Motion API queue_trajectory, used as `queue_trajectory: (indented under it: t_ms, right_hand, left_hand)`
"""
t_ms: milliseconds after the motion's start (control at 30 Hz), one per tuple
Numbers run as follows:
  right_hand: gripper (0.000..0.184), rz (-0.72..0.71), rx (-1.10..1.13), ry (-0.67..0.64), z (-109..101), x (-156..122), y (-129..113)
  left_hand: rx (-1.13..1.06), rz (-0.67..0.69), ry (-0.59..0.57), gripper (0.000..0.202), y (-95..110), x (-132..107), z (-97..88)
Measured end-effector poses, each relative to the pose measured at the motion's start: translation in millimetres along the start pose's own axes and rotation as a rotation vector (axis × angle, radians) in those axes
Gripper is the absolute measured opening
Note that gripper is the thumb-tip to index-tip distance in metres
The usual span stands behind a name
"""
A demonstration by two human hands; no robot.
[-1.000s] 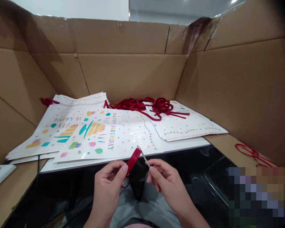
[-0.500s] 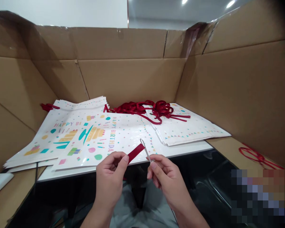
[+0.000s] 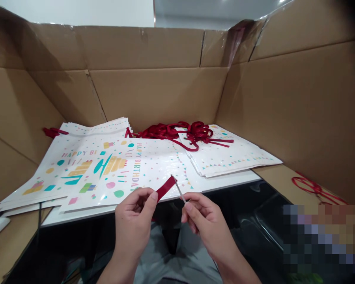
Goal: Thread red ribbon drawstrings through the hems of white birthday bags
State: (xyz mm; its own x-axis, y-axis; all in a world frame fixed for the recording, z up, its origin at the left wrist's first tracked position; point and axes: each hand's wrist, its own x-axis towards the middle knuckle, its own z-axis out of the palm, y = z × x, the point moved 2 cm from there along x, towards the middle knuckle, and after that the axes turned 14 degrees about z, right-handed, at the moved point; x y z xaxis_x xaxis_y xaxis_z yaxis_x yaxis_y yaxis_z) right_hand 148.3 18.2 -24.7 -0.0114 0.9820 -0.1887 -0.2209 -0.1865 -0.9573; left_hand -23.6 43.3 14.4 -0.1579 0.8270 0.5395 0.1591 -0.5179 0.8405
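My left hand (image 3: 136,215) pinches a dark red ribbon (image 3: 166,189) between thumb and forefinger, its free end pointing up to the right. Between the thumb and fingers of my right hand (image 3: 199,213) is a thin metal rod with a looped end (image 3: 179,191). The rod's tip meets the end of the ribbon; whether the ribbon passes through the loop I cannot tell. Just beyond both hands lies a white printed birthday sheet (image 3: 154,165), with cakes, balloons and lettering on it.
Cardboard walls (image 3: 154,90) enclose the white work surface (image 3: 233,180). A stack of printed sheets (image 3: 236,157) sits at the right, another (image 3: 55,173) at the left. Heaped red ribbon (image 3: 159,131) lies at the back. Thin red cord (image 3: 313,187) rests on cardboard at the right.
The rod's tip has come against the ribbon's end, and its loop now shows edge-on. Both hands keep their grips, and the whole view has shifted slightly.
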Motion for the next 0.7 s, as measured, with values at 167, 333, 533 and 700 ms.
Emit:
queue_trajectory:
  t_ms: [167,333,533,700]
  right_hand:
    - [0.04,-0.003,-0.027,-0.078,7.5,0.9,-4.3]
    - [0.041,-0.021,-0.005,-0.145,17.4,7.6,-8.3]
    - [0.041,-0.01,0.021,-0.159,16.4,8.1,-15.5]
    - [0.039,-0.069,0.06,-0.173,18.4,0.5,-35.0]
  left_hand:
    - [-0.07,-0.019,-0.033,0.019,-5.7,0.5,4.8]
    - [-0.296,-0.121,-0.035,0.022,-13.9,6.4,14.9]
    - [-0.32,-0.098,-0.005,0.02,-7.1,17.9,15.0]
    - [-0.285,0.041,-0.095,0.016,31.4,36.1,15.8]
